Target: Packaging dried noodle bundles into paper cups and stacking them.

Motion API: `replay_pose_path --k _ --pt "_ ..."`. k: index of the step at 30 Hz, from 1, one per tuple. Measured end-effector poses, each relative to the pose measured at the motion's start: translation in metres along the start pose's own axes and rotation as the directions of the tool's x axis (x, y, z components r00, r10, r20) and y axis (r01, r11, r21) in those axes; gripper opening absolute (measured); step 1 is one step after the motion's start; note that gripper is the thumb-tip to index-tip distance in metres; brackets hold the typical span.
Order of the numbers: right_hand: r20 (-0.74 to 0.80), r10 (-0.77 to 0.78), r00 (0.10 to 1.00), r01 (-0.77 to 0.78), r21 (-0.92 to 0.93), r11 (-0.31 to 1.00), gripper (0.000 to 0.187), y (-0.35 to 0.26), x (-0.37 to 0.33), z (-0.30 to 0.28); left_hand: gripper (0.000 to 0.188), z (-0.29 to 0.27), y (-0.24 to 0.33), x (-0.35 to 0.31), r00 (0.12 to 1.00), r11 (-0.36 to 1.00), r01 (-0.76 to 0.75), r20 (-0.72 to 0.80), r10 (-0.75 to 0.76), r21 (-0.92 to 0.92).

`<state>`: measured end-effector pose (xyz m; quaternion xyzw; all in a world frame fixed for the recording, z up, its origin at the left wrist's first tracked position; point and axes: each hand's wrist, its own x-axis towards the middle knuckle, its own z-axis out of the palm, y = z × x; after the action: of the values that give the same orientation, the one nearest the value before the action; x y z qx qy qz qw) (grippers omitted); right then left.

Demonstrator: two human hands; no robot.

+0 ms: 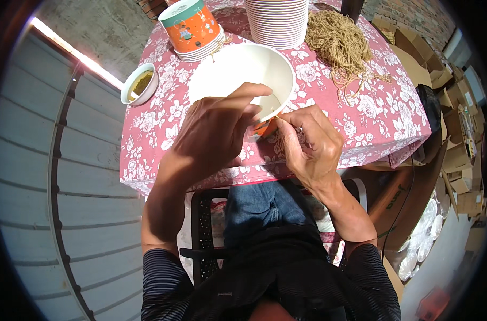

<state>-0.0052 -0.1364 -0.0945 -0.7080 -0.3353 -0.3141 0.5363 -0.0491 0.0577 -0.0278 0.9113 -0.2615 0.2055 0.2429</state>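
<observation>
A large white paper bucket with an orange printed outside stands tilted at the table's near edge, its mouth facing up. My left hand is bent over its near-left rim, with the forefinger reaching across the mouth and the thumb lower down. It appears to hold the bucket; its other fingers are hidden. Beside the near-right rim my right hand is closed, thumb and forefinger pinched against the bucket's outer wall. What lies in that pinch is too small to make out.
Behind the bucket are a stack of white paper tubs, an orange and green tub on nested ones, and a heap of tan string. A bowl of yellowish liquid stands at the left edge. Cardboard boxes crowd the right.
</observation>
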Motion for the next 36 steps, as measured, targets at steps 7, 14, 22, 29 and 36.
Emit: replay_pose_path --k 7,14,22,29,36 --pt "0.037 0.010 0.999 -0.009 -0.023 1.000 0.007 -0.004 0.002 -0.002 0.030 -0.009 -0.010 0.015 0.992 0.975 0.032 0.125 -0.004 -0.218" --pt "0.031 -0.007 1.000 0.008 -0.022 1.000 0.008 -0.002 0.002 -0.001 0.022 -0.007 -0.015 0.023 0.984 0.984 -0.097 0.132 0.117 -0.147" --pt "0.044 0.002 0.999 -0.002 -0.005 1.000 0.009 0.001 0.001 0.001 0.016 -0.005 -0.013 0.020 0.993 0.980 -0.012 0.115 0.036 -0.201" --pt "0.128 0.079 0.989 -0.089 0.073 0.993 0.015 0.005 0.003 -0.005 0.016 -0.008 -0.015 0.015 0.990 0.986 -0.026 0.130 0.048 -0.167" --pt "0.188 0.047 0.981 -0.050 0.011 0.999 0.021 0.014 0.013 -0.014 0.016 -0.023 -0.006 0.010 0.936 0.897 0.344 0.178 -0.304 -0.278"
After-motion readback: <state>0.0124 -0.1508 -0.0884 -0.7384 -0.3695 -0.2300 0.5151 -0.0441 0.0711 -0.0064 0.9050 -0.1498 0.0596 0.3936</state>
